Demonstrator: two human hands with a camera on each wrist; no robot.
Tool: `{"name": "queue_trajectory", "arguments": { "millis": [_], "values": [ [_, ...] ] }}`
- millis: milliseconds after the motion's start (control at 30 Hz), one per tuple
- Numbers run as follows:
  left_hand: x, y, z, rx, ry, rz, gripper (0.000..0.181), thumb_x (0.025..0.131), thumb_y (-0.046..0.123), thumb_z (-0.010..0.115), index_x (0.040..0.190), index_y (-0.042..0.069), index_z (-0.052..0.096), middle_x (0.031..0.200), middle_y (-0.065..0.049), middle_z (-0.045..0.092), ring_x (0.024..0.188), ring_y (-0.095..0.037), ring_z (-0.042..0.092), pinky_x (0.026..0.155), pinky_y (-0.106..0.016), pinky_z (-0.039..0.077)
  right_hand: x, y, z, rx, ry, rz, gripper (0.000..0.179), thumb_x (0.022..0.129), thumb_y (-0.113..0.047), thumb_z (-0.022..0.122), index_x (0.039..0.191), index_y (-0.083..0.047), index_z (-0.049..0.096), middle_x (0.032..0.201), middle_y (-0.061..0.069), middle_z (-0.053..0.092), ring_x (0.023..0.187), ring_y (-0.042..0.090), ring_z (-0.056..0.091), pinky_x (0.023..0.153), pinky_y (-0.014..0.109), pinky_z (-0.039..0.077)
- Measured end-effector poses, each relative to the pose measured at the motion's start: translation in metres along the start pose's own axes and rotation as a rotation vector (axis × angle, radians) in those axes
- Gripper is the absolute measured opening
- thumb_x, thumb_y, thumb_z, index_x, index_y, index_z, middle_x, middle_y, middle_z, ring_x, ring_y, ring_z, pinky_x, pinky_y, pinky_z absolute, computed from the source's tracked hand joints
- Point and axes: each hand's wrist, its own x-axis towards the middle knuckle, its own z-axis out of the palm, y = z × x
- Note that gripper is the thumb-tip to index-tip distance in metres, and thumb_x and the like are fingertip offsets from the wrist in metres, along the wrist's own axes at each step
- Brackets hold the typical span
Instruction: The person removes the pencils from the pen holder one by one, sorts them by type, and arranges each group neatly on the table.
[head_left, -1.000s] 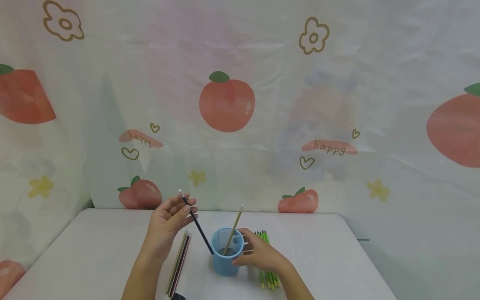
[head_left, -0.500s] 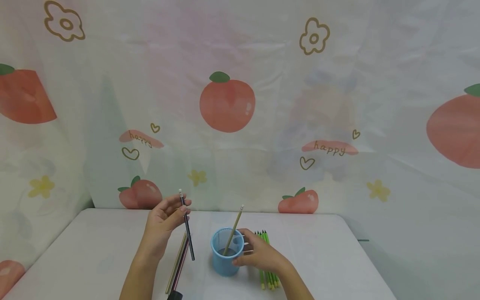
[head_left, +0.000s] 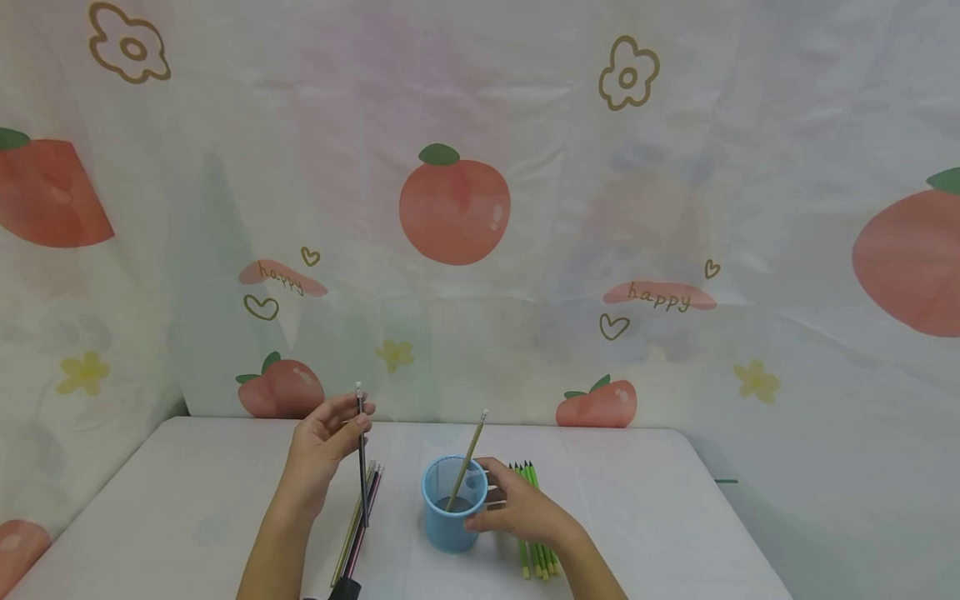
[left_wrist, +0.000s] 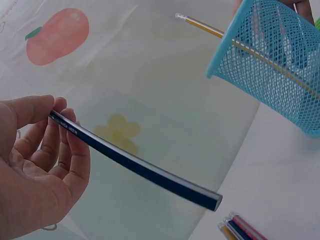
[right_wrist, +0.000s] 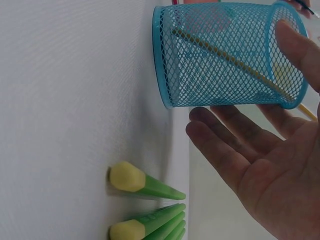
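My left hand [head_left: 322, 442] pinches a dark blue pencil [left_wrist: 135, 160] near its white-eraser end, between thumb and fingers. The pencil hangs almost upright, its blunt-looking lower end pointing down and overlapping the pencils [head_left: 348, 533] that lie on the table. My right hand [head_left: 525, 504] holds a light blue mesh pencil cup [head_left: 450, 532] from its right side, thumb near the rim and fingers along the far wall. The cup stands upright with one yellow-gold pencil [head_left: 470, 454] leaning inside, eraser end up.
Several green pencils [head_left: 536, 554] lie side by side right of the cup, partly behind my right hand, their yellow ends toward me. A black object [head_left: 345, 589] shows at the bottom edge. The white table [head_left: 660, 517] ends at a fruit-patterned backdrop [head_left: 510, 358].
The dark blue pencil's lower end has swung left, away from the cup's side, and my left hand has shifted slightly left with it. My right hand and the cup stay put.
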Motion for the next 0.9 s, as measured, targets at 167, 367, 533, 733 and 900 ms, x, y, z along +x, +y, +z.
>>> {"name": "queue_trajectory", "arguments": {
  "millis": [167, 367, 533, 733, 900],
  "values": [
    [0.001, -0.002, -0.001, 0.018, 0.002, -0.029, 0.042, 0.097, 0.015, 0.066, 0.135, 0.001, 0.053, 0.122, -0.005, 0.068, 0.105, -0.007, 0.066, 0.090, -0.022, 0.056, 0.000, 0.000, 0.000, -0.003, -0.002, -0.004, 0.075, 0.083, -0.014, 0.081, 0.146, -0.009, 0.041, 0.139, 0.019, 0.054, 0.127, 0.042, 0.053, 0.102, 0.055, 0.051],
    [0.004, -0.007, -0.001, 0.046, 0.011, -0.077, 0.040, 0.097, 0.015, 0.066, 0.133, 0.004, 0.055, 0.116, 0.002, 0.070, 0.105, -0.012, 0.065, 0.088, -0.023, 0.055, 0.000, -0.001, 0.000, -0.004, 0.000, -0.002, 0.075, 0.083, -0.014, 0.081, 0.147, -0.009, 0.041, 0.139, 0.019, 0.054, 0.127, 0.042, 0.053, 0.103, 0.055, 0.051],
    [0.007, -0.016, -0.003, 0.072, 0.027, -0.121, 0.041, 0.097, 0.017, 0.066, 0.135, 0.005, 0.056, 0.121, -0.002, 0.069, 0.103, -0.010, 0.064, 0.086, -0.021, 0.054, 0.000, -0.001, 0.000, -0.001, 0.000, 0.003, 0.075, 0.083, -0.014, 0.081, 0.146, -0.010, 0.041, 0.139, 0.019, 0.054, 0.127, 0.042, 0.053, 0.102, 0.055, 0.051],
    [0.010, -0.027, -0.007, 0.117, 0.030, -0.148, 0.040, 0.099, 0.019, 0.064, 0.136, 0.007, 0.056, 0.128, -0.008, 0.066, 0.103, -0.007, 0.064, 0.087, -0.021, 0.053, 0.000, 0.000, -0.001, 0.003, -0.006, 0.000, 0.077, 0.083, -0.014, 0.081, 0.147, -0.008, 0.040, 0.140, 0.018, 0.054, 0.127, 0.042, 0.053, 0.102, 0.055, 0.051],
    [0.013, -0.036, -0.011, 0.144, 0.031, -0.173, 0.040, 0.100, 0.021, 0.062, 0.137, 0.006, 0.056, 0.133, -0.015, 0.063, 0.102, -0.008, 0.064, 0.087, -0.024, 0.052, 0.000, 0.000, -0.001, 0.001, -0.004, 0.001, 0.076, 0.083, -0.014, 0.081, 0.147, -0.009, 0.040, 0.139, 0.018, 0.054, 0.127, 0.042, 0.053, 0.102, 0.054, 0.051]
  ]
}}
